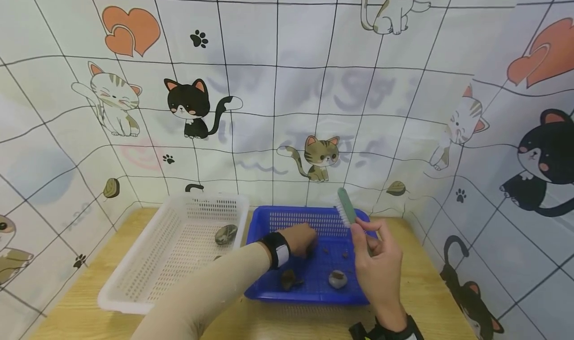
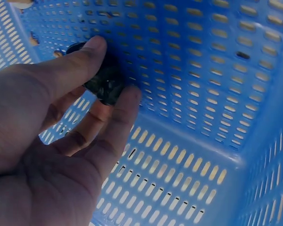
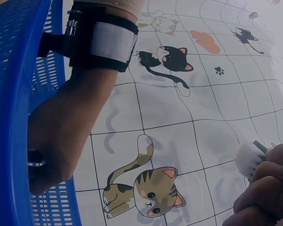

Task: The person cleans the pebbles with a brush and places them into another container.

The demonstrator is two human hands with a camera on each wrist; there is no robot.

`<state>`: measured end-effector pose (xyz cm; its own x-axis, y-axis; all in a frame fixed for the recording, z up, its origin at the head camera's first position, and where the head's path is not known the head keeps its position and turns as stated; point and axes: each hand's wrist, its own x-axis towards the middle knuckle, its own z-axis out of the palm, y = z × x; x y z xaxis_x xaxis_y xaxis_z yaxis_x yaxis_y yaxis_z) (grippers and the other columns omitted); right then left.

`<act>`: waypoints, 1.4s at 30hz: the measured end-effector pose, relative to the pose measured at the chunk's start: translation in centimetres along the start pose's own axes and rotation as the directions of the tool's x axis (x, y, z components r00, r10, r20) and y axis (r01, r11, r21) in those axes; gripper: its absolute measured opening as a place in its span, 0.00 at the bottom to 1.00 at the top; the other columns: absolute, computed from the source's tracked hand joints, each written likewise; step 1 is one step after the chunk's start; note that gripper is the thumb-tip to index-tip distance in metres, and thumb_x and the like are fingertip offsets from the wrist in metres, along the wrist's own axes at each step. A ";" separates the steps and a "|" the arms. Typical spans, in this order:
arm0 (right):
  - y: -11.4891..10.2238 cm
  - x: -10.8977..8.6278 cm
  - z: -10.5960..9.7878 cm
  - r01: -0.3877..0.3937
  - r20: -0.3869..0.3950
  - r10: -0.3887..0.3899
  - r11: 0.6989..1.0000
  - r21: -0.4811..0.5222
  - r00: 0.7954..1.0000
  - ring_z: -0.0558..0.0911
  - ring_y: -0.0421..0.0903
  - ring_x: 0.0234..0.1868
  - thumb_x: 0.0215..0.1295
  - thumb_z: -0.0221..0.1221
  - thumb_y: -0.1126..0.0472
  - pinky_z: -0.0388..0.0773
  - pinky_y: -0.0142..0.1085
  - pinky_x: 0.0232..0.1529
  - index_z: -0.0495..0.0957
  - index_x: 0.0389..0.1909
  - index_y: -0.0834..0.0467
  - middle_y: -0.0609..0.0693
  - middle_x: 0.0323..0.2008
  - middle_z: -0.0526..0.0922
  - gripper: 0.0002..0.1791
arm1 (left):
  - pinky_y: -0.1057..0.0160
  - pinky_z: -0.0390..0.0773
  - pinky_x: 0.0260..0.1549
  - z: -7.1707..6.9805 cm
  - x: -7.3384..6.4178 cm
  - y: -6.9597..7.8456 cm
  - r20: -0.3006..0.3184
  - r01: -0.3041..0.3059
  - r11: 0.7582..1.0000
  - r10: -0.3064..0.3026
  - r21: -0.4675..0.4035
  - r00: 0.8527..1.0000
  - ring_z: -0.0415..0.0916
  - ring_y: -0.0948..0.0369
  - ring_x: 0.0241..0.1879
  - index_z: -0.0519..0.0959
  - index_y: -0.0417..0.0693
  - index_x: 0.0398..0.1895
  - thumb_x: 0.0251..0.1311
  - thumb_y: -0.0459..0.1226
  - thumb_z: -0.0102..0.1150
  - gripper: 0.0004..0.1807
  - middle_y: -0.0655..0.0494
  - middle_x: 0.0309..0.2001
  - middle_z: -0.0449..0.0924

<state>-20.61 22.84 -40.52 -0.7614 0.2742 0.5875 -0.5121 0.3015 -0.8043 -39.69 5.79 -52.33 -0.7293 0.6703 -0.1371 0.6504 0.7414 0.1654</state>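
Note:
My left hand (image 1: 301, 238) reaches down into the blue basket (image 1: 309, 298). In the left wrist view, its thumb and fingers pinch a dark, glossy stone-like piece (image 2: 108, 84) close to the basket's perforated floor; the hand covers part of it. My right hand (image 1: 380, 267) holds a green brush (image 1: 347, 205) by the handle, its white bristles (image 3: 247, 159) raised above the basket's right side. Lower in the basket lie a round grey stone (image 1: 338, 279) with a brown patch and a dark brown lump (image 1: 289, 279).
Left of the blue basket stands a white perforated basket (image 1: 125, 305) with a mottled stone (image 1: 225, 234) at its right side. Small brown bits (image 1: 345, 255) lie on the blue basket's floor. Behind the wooden table (image 1: 417, 280) rises a cat-patterned sheet (image 1: 255, 150).

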 end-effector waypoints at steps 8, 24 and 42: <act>-0.1 -0.2 0.0 0.013 -0.003 -0.013 1.000 -0.008 1.000 0.62 0.27 0.12 0.85 0.65 0.70 0.55 0.28 0.06 0.82 0.51 0.70 0.52 0.53 0.96 0.05 | 0.70 0.90 0.39 -1.4 -1.2 -0.6 -0.035 -0.058 0.994 0.055 -0.090 0.998 0.87 0.69 0.36 0.93 0.56 0.46 0.63 0.37 0.88 0.12 0.64 0.39 0.94; -0.3 -0.6 0.2 0.022 0.014 -0.022 1.000 -0.012 1.000 0.63 0.27 0.12 0.86 0.64 0.71 0.57 0.27 0.07 0.80 0.50 0.72 0.64 0.57 0.95 0.05 | 0.64 0.92 0.47 -11.2 -11.7 2.4 -0.163 -0.078 0.860 -0.007 -0.505 0.987 0.92 0.60 0.46 0.88 0.45 0.57 0.75 0.41 0.81 0.15 0.49 0.54 0.95; -0.5 -1.9 1.4 0.051 0.074 -0.055 0.998 0.044 0.996 0.67 0.27 0.12 0.82 0.66 0.75 0.61 0.28 0.07 0.82 0.47 0.67 0.66 0.55 0.95 0.03 | 0.47 0.93 0.67 -11.1 -18.0 2.3 -0.204 -0.099 0.485 -0.170 -0.869 0.964 0.97 0.54 0.53 0.84 0.46 0.69 0.77 0.46 0.78 0.25 0.47 0.65 0.89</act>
<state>-19.46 20.91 -41.33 -0.7596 0.1891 0.6223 -0.5673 0.2752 -0.7761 -27.37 -4.92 -38.62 -0.8569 0.5139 0.0393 0.2027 0.2659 0.9424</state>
